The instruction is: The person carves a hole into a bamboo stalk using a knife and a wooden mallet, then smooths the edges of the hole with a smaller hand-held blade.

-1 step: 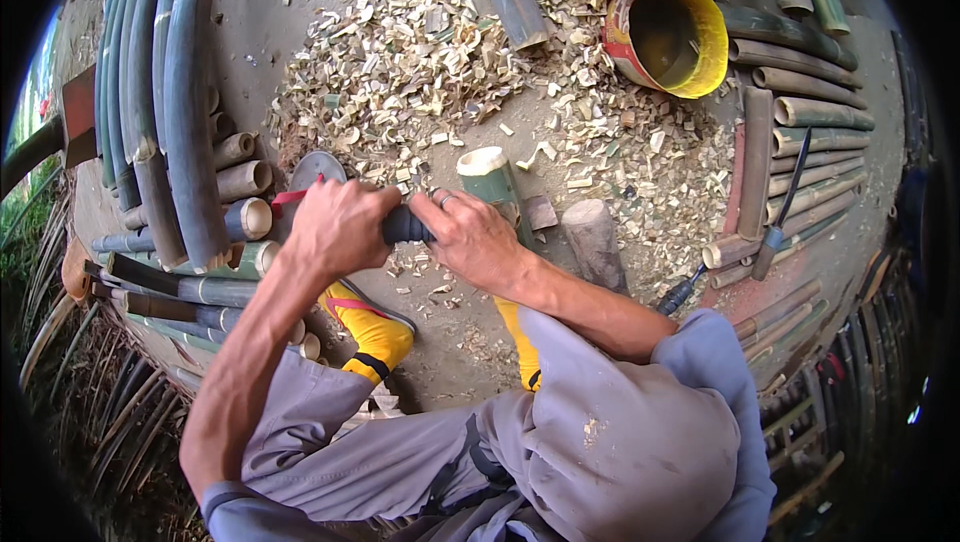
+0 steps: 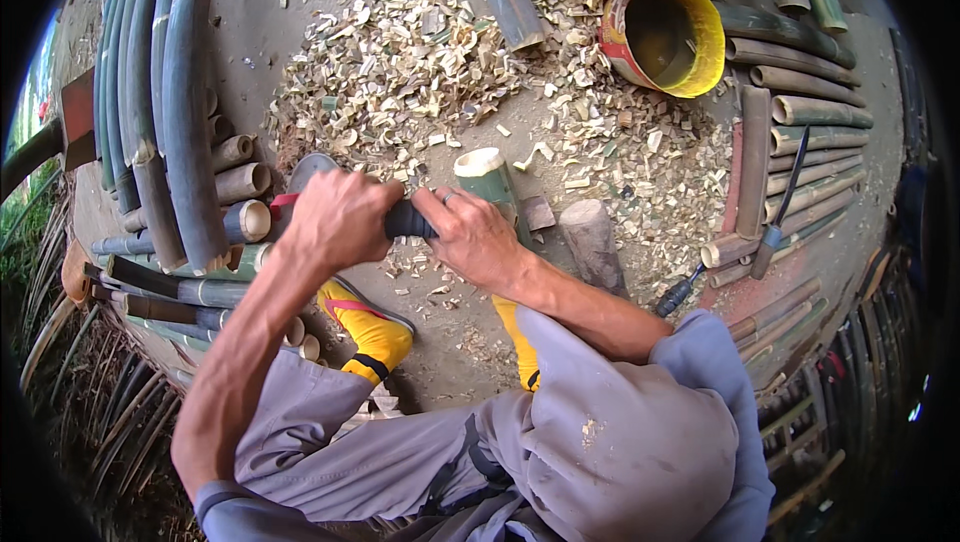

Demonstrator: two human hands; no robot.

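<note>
My left hand (image 2: 340,217) and my right hand (image 2: 470,232) are both closed around a dark cylindrical handle (image 2: 408,222). A short length of it shows between my fists; the rest is hidden by my fingers. Just beyond my right hand stands a green bamboo piece (image 2: 488,182) with a pale cut top. Past my left hand a grey rounded thing (image 2: 312,170) shows in part, a bit of red beside it. What it belongs to I cannot make out. To the right of the bamboo piece lies a stubby wooden log (image 2: 592,242).
Wood chips (image 2: 400,62) spread over the ground ahead. A yellow-rimmed bucket (image 2: 715,52) stands at the far right. Long bamboo poles (image 2: 190,112) lie left, stacked bamboo lengths (image 2: 825,142) right. A long-bladed knife (image 2: 790,192) and a dark-handled tool (image 2: 680,292) are on the right.
My left hand is slightly higher, and my left forearm has shifted a little to the left. Both hands still grip the dark handle.
</note>
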